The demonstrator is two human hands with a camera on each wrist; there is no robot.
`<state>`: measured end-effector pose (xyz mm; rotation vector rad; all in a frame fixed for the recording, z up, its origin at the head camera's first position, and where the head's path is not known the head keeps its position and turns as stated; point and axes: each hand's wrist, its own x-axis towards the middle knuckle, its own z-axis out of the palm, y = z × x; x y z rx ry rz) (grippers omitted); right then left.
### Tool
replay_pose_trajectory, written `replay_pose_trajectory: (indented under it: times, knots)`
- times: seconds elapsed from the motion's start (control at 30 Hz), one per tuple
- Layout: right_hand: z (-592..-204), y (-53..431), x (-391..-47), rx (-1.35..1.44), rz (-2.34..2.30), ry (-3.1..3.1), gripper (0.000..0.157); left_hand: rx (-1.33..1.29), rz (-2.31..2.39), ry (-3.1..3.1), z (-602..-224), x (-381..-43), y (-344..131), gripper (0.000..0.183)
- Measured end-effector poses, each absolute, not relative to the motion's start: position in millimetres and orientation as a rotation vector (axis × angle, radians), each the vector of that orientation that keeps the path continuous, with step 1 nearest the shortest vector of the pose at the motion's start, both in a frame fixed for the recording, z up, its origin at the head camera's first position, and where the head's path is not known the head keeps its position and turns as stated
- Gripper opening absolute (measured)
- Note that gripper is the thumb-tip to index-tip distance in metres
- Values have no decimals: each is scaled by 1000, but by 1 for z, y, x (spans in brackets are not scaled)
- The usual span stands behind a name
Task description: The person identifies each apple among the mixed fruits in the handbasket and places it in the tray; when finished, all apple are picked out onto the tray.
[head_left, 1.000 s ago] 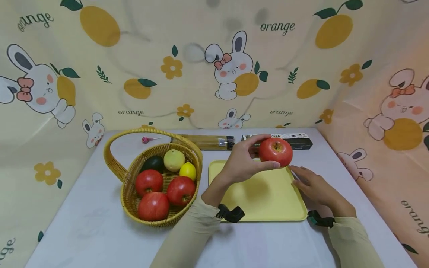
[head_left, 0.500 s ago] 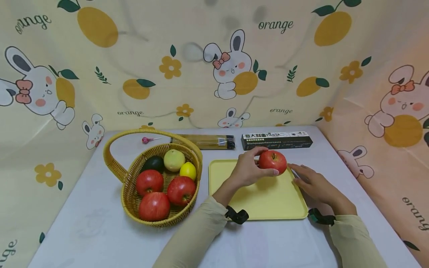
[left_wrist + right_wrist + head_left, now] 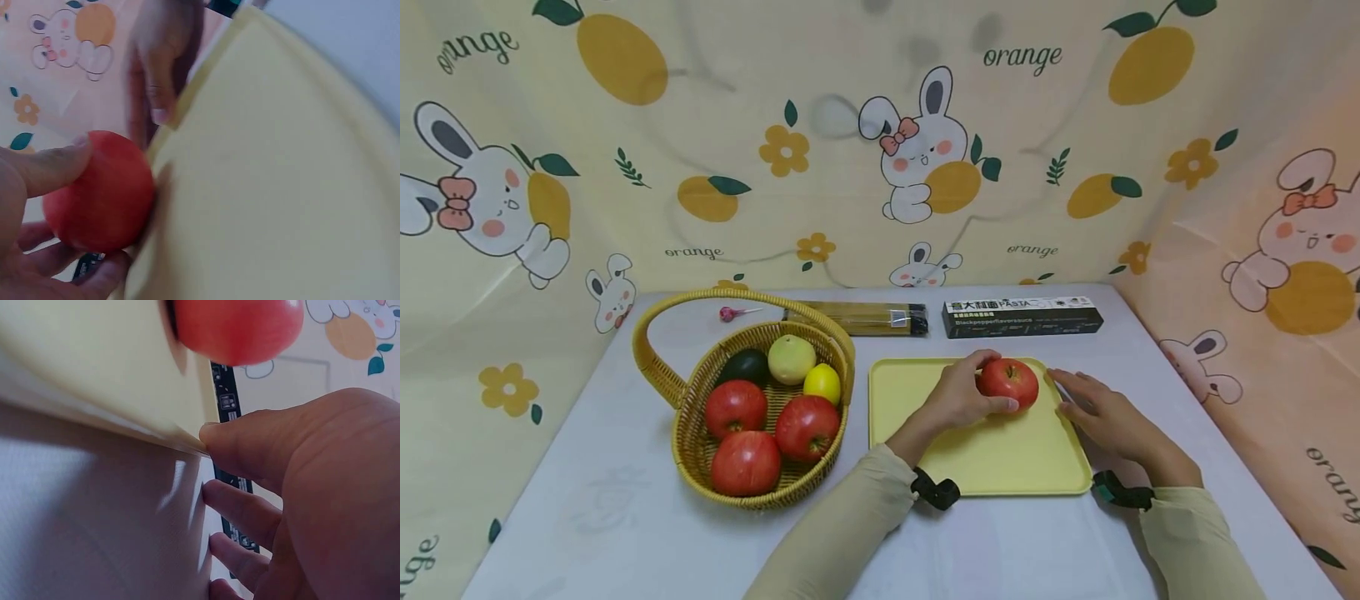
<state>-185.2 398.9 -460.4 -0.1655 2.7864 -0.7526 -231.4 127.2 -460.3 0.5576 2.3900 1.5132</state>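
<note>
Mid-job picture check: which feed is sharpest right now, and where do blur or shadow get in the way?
Head view: sharpest, the large PASTA lettering on the box readable; left wrist view: softly blurred, with a shadow on the tray beside the apple; right wrist view: clearer than the left, but much of the white cloth lies in shadow.

I see a red apple (image 3: 1011,385) against a plain pale yellow tray (image 3: 1000,467). My head view picks out 3 more red apples (image 3: 747,465), 1 pale green fruit (image 3: 791,360), 1 bright yellow lemon (image 3: 822,384) and 1 blackish-green fruit (image 3: 743,367) in a golden woven basket (image 3: 760,501), plus a white bench (image 3: 625,542), khaki sleeves (image 3: 842,521) and cream cloth (image 3: 850,37) printed with rabbits (image 3: 906,192), orange fruit (image 3: 953,185) and flowers (image 3: 783,152).
</note>
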Motion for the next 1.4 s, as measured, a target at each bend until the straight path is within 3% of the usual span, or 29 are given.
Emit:
replay_pose_trajectory:
  times: [0.47,0.83,1.1,1.4]
  knots:
    - [-463,399,-188,-165,-751,2787,73,628,1389,2525,-452,-228,127,86]
    - [-462,396,-190,-138,-726,2776,72,898,1436,2495,-379,-192,95,86]
    - [-465,397,-187,-168,-731,2789,73,1348,1200,2331,-352,-155,36,78]
    - [-464,396,-186,-143,-727,2786,73,1391,1200,2324,-344,-133,-67,71]
